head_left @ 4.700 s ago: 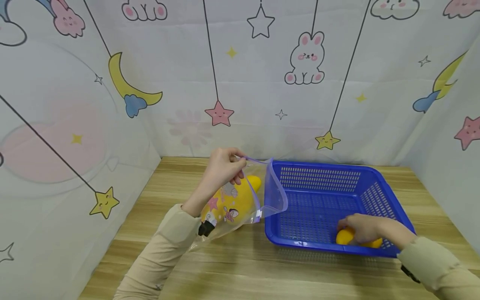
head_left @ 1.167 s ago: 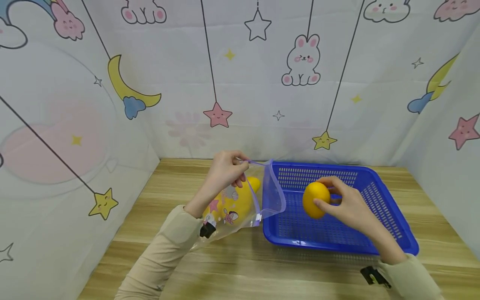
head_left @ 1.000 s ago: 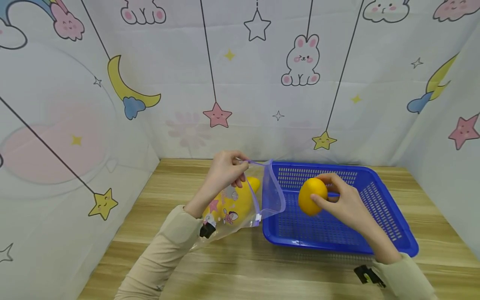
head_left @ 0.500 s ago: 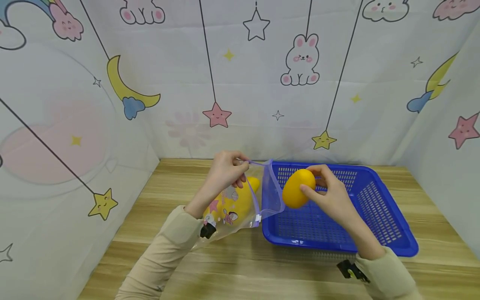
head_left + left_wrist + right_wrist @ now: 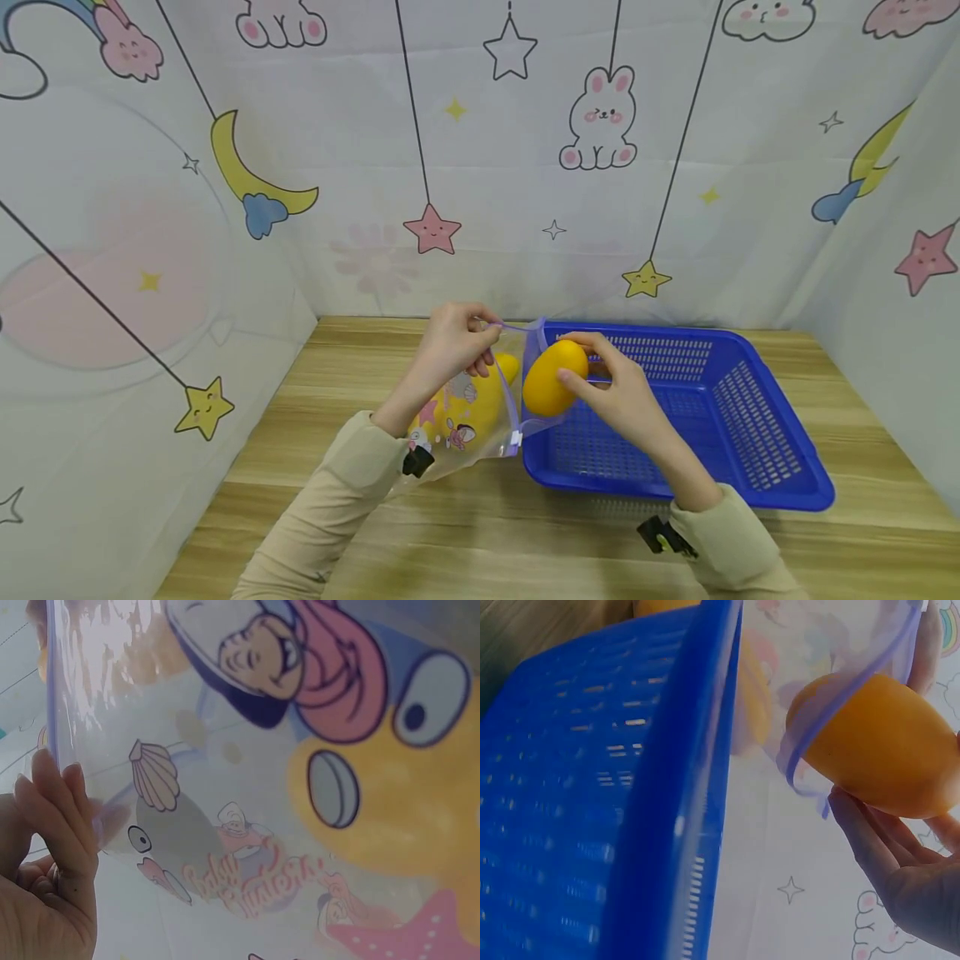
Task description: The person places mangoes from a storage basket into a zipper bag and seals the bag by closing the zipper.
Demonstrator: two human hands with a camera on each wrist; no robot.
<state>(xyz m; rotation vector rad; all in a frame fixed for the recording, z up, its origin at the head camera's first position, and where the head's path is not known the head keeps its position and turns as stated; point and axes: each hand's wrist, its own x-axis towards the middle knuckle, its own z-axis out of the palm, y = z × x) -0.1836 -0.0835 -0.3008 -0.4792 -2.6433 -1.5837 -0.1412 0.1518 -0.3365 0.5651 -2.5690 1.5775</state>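
Moved: the right hand [image 5: 611, 392] has carried its yellow fruit [image 5: 553, 377] out over the blue basket [image 5: 780, 483] to the mouth of the zip bag [image 5: 480, 408]. A second ago it was mid-basket.
Right hand: fingers wrapped round the fruit, whose nose is just at the bag's purple rim [image 5: 832, 727].
Left hand: left hand [image 5: 450, 342] is pinching the top edge of the bag, holding it open. Another yellow fruit [image 5: 480, 400] is already inside.
Doing it well: I'd say keep that mouth pulled wide and go in nose-first.
Edges: the basket's left wall sits right beside the bag, tight gap.
Room: plenty of bare wooden table [image 5: 315, 467] to the left.
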